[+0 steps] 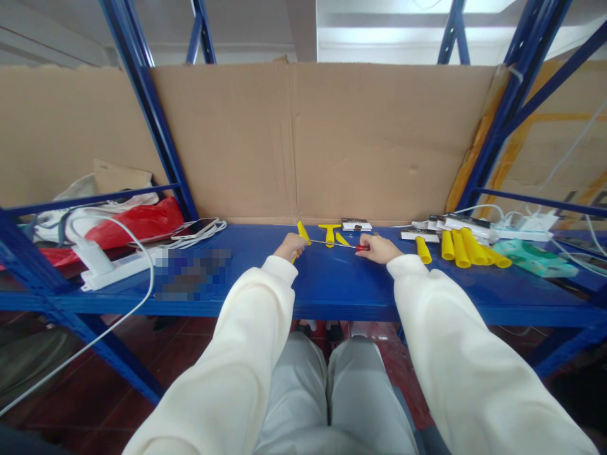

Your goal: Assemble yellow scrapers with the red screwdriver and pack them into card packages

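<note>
White sleeves (256, 328) cover two arms that reach forward from the lower corners of the view, slanting inward over the front edge of a blue tabletop (341, 278). Both hands are level with each other, a gap between them, nearer the back edge than the front. The left hand (290, 246) is closed around one yellow part (303, 232), which sticks out above and below the fingers. The right hand (378, 248), fingers bunched, grips the red handle of one red-handled tool (361, 248); its thin metal shaft runs left across the gap to the yellow part, though whether the tip enters it or only touches cannot be told.

Just behind the shaft, by the back edge, lie one T-shaped yellow piece (329, 233), one small yellow piece (341, 239) and one black-and-white box (356, 225). Towards the right end, one yellow tube (423, 251) lies apart from a cluster of at least four yellow tubes (459, 249), in front of thin boxes (459, 222) too overlapped to count. One teal packet (540, 258) lies right of these. Near the left end are one red bag (147, 222), one phone (194, 229) and one white power strip (121, 268)
</note>
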A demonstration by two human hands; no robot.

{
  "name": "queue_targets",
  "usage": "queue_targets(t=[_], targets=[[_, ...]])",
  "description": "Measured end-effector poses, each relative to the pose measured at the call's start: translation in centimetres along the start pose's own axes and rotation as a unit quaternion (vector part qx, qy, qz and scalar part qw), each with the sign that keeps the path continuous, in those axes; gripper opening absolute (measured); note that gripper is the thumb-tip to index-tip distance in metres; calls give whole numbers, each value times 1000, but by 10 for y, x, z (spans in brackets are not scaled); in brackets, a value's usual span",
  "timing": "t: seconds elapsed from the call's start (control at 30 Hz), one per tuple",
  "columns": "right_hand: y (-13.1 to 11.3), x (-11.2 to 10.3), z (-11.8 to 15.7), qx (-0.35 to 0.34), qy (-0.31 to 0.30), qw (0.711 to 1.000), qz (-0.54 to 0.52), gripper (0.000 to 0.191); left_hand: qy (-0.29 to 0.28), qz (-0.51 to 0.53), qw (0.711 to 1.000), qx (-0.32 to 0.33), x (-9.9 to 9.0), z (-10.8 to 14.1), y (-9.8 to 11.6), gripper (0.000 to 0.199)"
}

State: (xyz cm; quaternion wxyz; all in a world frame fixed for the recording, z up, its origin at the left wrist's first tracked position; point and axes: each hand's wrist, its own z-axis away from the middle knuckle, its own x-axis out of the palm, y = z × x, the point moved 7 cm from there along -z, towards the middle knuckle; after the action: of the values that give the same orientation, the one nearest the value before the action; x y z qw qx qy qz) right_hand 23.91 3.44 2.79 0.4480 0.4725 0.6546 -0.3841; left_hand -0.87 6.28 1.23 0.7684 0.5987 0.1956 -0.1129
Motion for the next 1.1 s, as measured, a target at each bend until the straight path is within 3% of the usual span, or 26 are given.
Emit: queue_targets(t=[0.13,0.43,0.8,0.97,1.1], targets=[[0,2,0,-8,-17,1000,-11,17,22,-8,1000,10,-3,2,2,28],[0,-1,0,-1,9,1000,-12,17,25,-9,1000,15,-3,-1,1,23],[-3,2,3,-7,-20,999,-48,14,31,-27,999,27,-5,0,2,29],[-3,-1,4,-16,3,1000,-21,16,27,-32,999,24,-6,4,4,24],[-4,1,4,-19,-13,1000,-20,16,26,-28,999,16,-7,6,4,21]])
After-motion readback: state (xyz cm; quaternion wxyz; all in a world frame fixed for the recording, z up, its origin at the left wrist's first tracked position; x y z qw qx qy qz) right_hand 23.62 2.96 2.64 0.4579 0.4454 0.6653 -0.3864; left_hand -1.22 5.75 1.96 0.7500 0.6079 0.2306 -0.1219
